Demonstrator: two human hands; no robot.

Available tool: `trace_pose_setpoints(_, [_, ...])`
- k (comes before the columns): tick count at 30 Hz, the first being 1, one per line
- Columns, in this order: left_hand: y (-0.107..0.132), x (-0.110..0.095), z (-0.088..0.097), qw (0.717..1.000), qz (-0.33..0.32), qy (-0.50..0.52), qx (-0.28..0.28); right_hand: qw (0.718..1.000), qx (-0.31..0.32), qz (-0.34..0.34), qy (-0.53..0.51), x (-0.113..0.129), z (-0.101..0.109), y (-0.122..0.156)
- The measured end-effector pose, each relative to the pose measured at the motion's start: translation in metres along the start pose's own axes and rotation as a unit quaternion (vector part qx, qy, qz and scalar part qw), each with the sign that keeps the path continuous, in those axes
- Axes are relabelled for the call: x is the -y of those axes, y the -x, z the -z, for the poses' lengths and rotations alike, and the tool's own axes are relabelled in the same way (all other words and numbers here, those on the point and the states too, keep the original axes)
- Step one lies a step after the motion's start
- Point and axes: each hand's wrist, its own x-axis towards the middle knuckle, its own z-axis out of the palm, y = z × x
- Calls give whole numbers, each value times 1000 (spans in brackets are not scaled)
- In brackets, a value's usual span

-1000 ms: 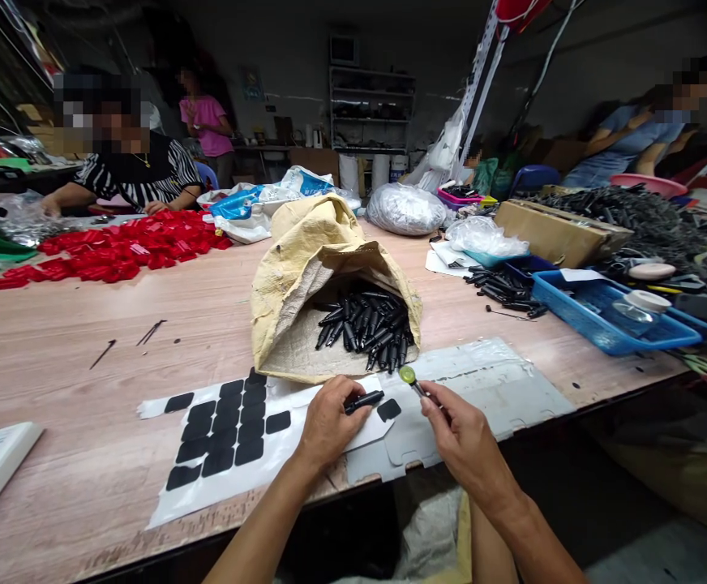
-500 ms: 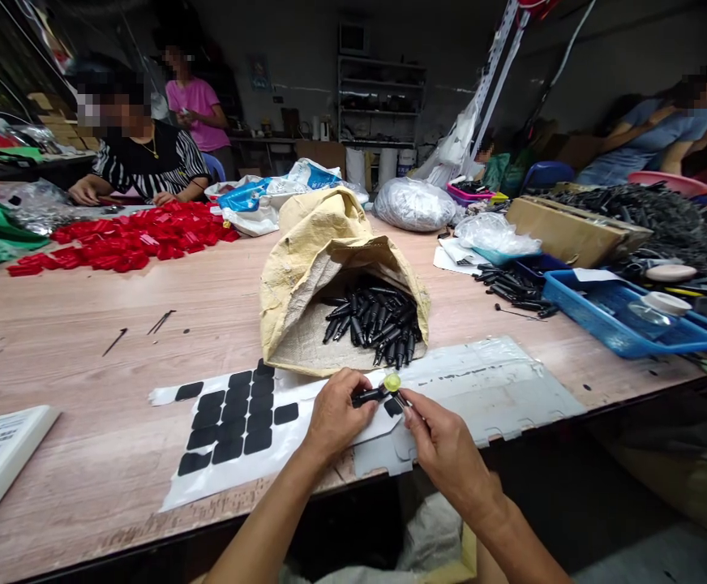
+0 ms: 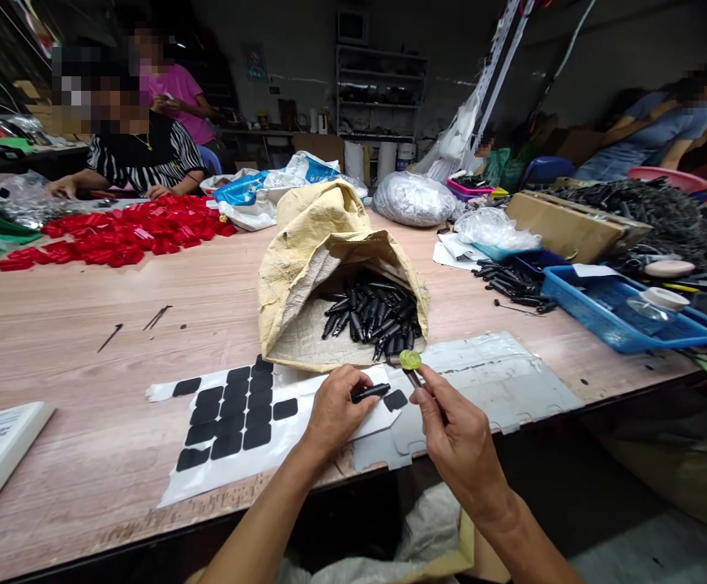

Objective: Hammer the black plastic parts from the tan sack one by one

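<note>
My left hand (image 3: 334,410) is closed round a slim black plastic part (image 3: 370,392) just above the table's near edge. My right hand (image 3: 454,434) pinches a thin tool with a small green round tip (image 3: 410,360), held a little to the right of the black part and apart from it. Both hands hover over a white backing sheet (image 3: 232,478) that carries several black rounded pads (image 3: 229,418). Just behind the hands a tan sack (image 3: 305,259) lies open, with a heap of similar black parts (image 3: 371,315) inside.
A blue tray (image 3: 618,320) and more black parts (image 3: 512,284) lie at the right. Red pieces (image 3: 116,237) are spread at the far left, where a person in a striped top (image 3: 140,162) sits. A cardboard box (image 3: 566,229), plastic bags and other people are farther back.
My right hand drew the green-tipped tool up to the black part's end, then pulled it back up and away. The left hand stayed in place with the part.
</note>
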Motion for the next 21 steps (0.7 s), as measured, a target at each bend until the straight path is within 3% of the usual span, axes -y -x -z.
trace_pose_setpoints(6, [1, 2, -1, 1000, -7, 7, -3, 999, 3, 37, -10, -4, -8, 11])
trace_pose_setpoints(12, [0, 0, -1, 1000, -14, 8, -11, 994, 110, -9, 26, -18, -13, 18])
trace_pose_setpoints(21, [1, -1, 0, 1000, 9, 0, -12, 999, 35, -18, 21, -16, -1, 5])
